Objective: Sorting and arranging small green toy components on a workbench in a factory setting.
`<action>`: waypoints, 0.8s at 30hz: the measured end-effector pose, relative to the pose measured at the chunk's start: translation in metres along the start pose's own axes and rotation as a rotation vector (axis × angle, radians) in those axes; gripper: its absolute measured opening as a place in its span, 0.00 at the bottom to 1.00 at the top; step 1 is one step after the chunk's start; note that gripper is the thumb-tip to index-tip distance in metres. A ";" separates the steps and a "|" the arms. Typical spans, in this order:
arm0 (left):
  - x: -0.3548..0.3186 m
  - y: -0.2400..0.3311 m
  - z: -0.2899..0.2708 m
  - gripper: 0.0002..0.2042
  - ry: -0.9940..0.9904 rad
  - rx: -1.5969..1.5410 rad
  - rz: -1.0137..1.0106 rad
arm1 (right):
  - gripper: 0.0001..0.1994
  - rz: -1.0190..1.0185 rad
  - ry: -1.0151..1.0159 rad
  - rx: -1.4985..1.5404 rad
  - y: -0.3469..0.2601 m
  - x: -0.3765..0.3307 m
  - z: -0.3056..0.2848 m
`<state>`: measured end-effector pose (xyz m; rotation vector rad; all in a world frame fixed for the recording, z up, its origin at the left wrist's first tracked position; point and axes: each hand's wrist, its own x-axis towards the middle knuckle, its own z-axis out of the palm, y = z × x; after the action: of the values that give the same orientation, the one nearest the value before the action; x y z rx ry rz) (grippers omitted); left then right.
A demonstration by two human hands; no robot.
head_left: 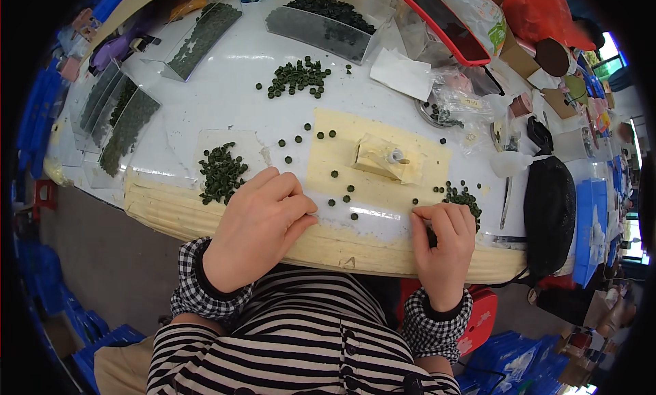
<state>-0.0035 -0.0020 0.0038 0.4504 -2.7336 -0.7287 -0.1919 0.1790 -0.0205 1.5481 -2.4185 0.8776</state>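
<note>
My left hand (258,225) hovers over the table's front edge, its thumb and index finger pinched together; whatever they hold, if anything, is hidden. To its left lies a pile of small dark green ring-shaped pieces (222,174). My right hand (444,241) is closed too, fingertips bent down to the thumb at the table edge, their contents too small to make out. A second heap of green pieces (463,198) sits just beyond it, partly covered by the fingers. Between my hands, several loose green pieces (350,188) are scattered near a yellow taped block (386,159) with a small metal-like post.
Farther back are another cluster of green pieces (298,78) and a clear bin of them (321,31). More clear bins (126,125) stand at the left. A red-cased phone (447,27), white paper (402,74), tweezers (506,202) and a black pouch (550,210) occupy the right side.
</note>
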 end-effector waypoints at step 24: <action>0.003 0.016 0.009 0.02 0.154 -0.949 -0.167 | 0.06 0.454 -0.012 1.027 -0.020 -0.010 -0.001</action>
<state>-0.0125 0.0142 0.0056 0.4628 -1.9056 -1.7846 -0.1701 0.1810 -0.0160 1.1298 -2.4646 2.4666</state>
